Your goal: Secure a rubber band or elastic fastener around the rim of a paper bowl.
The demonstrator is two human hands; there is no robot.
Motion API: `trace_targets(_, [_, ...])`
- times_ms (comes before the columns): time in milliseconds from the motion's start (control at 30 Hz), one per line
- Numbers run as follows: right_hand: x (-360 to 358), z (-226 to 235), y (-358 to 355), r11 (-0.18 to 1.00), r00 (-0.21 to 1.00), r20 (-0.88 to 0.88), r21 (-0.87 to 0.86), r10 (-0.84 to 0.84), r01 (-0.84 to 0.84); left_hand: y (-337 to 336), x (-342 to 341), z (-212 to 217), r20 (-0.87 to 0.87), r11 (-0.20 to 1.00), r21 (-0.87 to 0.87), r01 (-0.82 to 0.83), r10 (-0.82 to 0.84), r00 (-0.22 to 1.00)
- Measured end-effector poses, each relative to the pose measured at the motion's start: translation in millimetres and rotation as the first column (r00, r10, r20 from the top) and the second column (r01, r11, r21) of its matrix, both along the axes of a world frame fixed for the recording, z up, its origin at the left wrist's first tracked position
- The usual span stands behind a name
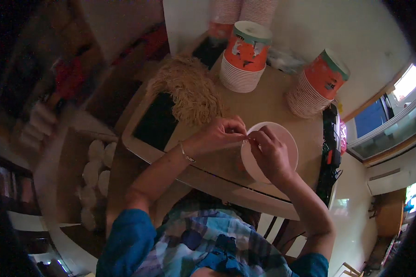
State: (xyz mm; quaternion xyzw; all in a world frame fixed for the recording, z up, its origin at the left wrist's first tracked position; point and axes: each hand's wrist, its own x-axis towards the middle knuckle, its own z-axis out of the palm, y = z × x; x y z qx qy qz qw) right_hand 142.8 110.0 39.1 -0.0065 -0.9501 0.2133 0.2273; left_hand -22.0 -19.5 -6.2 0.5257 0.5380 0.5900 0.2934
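Note:
My left hand point(225, 132) and my right hand point(273, 153) meet just above the near left rim of a white round tub point(289, 139). Both hands are closed, fingertips pinched close together. Whatever lies between them is too small to make out. The tub stands mouth up close to the table's front edge, and my right hand covers part of its opening. Beyond my left hand lies a heap of tan, stringy strands point(189, 87), partly over a dark green mat point(156, 121).
Upturned orange and green paper tubs stand in a stack point(246, 57) at the back of the table point(245, 104), another stack point(319, 83) at the right. A black device point(329, 150) lines the right edge. At the left, a cardboard box point(71, 180) holds several white round things point(95, 151).

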Motion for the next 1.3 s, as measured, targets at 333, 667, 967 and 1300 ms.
trace_targets(333, [6, 1, 3, 0.928, 0.995, 0.078, 0.363, 0.064, -0.088, 1, 0, 0, -0.054, 0.997, 0.075, -0.028, 0.032, 0.998])
trace_targets(667, [-5, 6, 4, 0.993, 0.998, 0.029, -0.108, 0.049, -0.046, 4, 2, -4, -0.047, 0.993, 0.112, -0.024, 0.03, 0.998])
trace_targets(967, [-11, 9, 27, 0.618, 0.938, 0.295, -0.776, 0.182, 0.124, 5, 5, 0, -0.171, 0.99, 0.128, -0.061, 0.083, 0.982])
trace_targets(1300, [-2, 8, 23, 0.642, 0.964, 0.255, -0.752, 0.074, 0.15, 6, 3, -11, 0.004, 0.997, 0.071, 0.005, -0.006, 1.0])
